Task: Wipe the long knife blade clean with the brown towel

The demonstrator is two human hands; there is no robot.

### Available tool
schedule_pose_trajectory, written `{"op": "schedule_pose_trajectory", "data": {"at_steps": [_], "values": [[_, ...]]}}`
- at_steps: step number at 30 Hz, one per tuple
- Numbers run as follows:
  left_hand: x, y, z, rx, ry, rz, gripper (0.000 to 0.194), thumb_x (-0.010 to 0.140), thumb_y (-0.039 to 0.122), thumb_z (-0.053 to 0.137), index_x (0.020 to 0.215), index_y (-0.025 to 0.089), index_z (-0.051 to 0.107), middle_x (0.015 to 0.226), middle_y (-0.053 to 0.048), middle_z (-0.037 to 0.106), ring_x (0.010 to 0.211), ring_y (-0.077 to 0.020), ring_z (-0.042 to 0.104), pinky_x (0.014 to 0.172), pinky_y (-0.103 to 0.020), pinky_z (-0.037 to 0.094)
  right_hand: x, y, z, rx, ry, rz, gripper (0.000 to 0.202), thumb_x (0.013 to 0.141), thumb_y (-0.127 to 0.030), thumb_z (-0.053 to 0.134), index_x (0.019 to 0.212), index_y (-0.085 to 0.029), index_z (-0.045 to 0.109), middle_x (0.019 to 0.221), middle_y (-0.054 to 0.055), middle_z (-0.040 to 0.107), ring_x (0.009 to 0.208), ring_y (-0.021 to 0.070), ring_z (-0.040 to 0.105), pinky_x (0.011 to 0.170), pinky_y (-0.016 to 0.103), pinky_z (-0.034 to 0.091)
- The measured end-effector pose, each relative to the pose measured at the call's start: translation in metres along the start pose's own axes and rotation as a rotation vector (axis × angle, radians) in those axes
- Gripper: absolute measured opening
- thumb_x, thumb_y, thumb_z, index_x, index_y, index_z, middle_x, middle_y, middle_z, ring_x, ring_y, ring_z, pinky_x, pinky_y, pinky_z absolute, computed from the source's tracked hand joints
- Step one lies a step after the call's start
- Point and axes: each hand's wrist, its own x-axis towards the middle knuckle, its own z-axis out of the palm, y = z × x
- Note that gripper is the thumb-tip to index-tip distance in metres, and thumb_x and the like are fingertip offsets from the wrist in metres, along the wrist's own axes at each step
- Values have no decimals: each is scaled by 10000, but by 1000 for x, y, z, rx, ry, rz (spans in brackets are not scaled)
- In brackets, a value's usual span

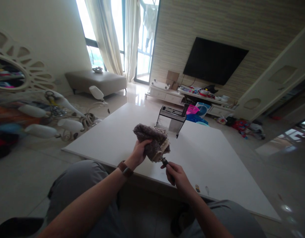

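Above the near edge of the white table [199, 158], my left hand [140, 152] is closed around a fluffy grey-brown cloth [150, 138] that is folded over. My right hand [176, 173] grips a black-handled tool [164, 161] with a metal collar. The tool's far end goes into the folds of the cloth, so its working part is hidden. Beyond my hands, a metal-framed rack [171, 120] with clear or shiny sides stands on the table. A black handle [185, 109] rises from the rack's right end.
Two small objects, one of them a yellow figure [197, 188], lie near the table's front edge. To the left are a white multi-arm lamp [68, 125] and a round-mirrored frame [30, 69]. A bench [98, 82], a cluttered TV cabinet [167, 96] and pink and blue baskets [192, 109] are farther back.
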Motion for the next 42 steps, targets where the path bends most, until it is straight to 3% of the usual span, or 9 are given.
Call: {"op": "schedule_pose_trajectory", "data": {"at_steps": [8,11,14,21,25,28,34,37,42], "values": [[33,49,-9,-200,158,137,203,716,84,702,917,111,718,871,-58,777,747,-166,728,774,-272,596,-9,-16,-4,-84,-50,11,450,882,-561,615,905,-119,699,474,-79,389,412,71,309,434,241,199],[44,66,-15,-308,257,145,100,810,110,645,880,138,711,813,-31,771,713,-141,719,750,-248,596,-13,-15,-8,-73,-21,15,429,870,-540,631,875,-116,699,469,-80,384,409,67,303,428,237,193],[44,71,-19,-359,263,158,110,847,138,628,906,161,718,842,-18,780,743,-140,726,764,-250,600,-15,-12,-12,-2,38,7,392,867,-507,650,879,-117,692,457,-85,382,399,59,286,418,233,167],[14,33,-7,-243,43,-66,213,719,94,661,913,138,737,910,-72,784,816,-211,733,837,-331,596,-14,-15,-11,333,21,90,374,787,-475,755,881,-124,667,463,-99,399,350,23,231,384,211,119],[-7,3,-6,-137,-200,-295,194,683,134,729,875,120,753,933,-119,780,862,-274,727,900,-401,569,-15,-19,-3,394,-47,132,384,805,-508,723,864,-134,662,493,-79,475,305,17,240,358,211,147],[-20,-15,-6,-73,-354,-404,251,647,146,795,893,127,748,943,-130,771,915,-311,721,965,-450,531,-15,-15,1,356,-73,154,404,807,-537,692,731,-148,615,456,-62,483,272,30,265,340,222,145],[-31,-24,0,19,-307,-310,476,608,129,882,1049,167,706,968,-89,758,938,-259,717,961,-399,532,-14,-5,1,328,-57,176,409,791,-506,662,594,-171,532,438,-49,476,266,35,283,332,226,140],[-30,-24,0,46,-253,-269,461,570,137,909,987,156,712,974,-88,762,921,-254,716,934,-400,545,-12,0,1,265,-47,184,393,801,-510,637,623,-176,528,457,-44,492,286,49,321,334,222,160],[-27,-26,-1,84,-175,-140,427,563,159,920,950,155,740,989,-83,774,953,-264,716,957,-410,536,-5,4,2,132,96,127,380,791,-539,679,754,-190,534,483,-81,449,357,52,314,352,195,153]]}}
